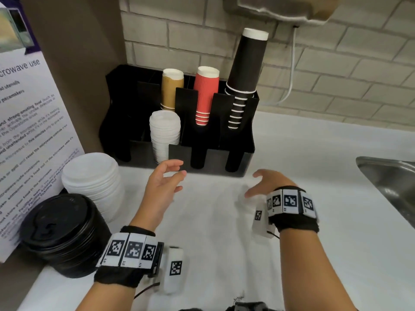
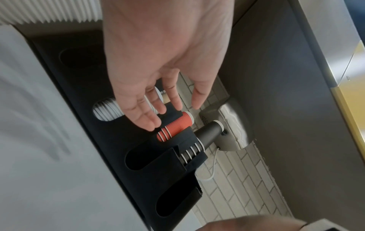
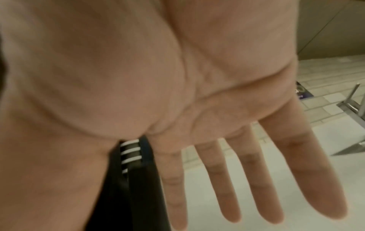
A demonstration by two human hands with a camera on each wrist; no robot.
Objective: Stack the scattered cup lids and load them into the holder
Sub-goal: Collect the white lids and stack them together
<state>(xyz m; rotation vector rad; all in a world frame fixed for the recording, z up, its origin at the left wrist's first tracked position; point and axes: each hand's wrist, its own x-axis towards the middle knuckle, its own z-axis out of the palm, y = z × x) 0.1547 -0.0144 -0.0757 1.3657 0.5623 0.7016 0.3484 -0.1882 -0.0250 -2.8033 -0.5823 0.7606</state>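
Observation:
A black holder (image 1: 233,162) stands against the tiled wall, with a stack of white lids (image 1: 165,131) in one front slot. More white lids (image 1: 94,182) and a stack of black lids (image 1: 62,230) stand on the counter at the left. My left hand (image 1: 166,180) hovers just in front of the holder, fingers relaxed and holding nothing; the left wrist view shows the same left hand (image 2: 158,100) in front of the holder (image 2: 94,100). My right hand (image 1: 262,182) hovers to the right, fingers spread and empty, as the right wrist view of the right hand (image 3: 237,171) confirms.
Tan cups (image 1: 172,88), red cups (image 1: 205,95) and black cups (image 1: 244,72) stand in the holder's rear slots. A printed notice (image 1: 29,131) leans at the left. A steel sink (image 1: 390,178) lies at the right. A dispenser (image 1: 280,7) hangs on the wall.

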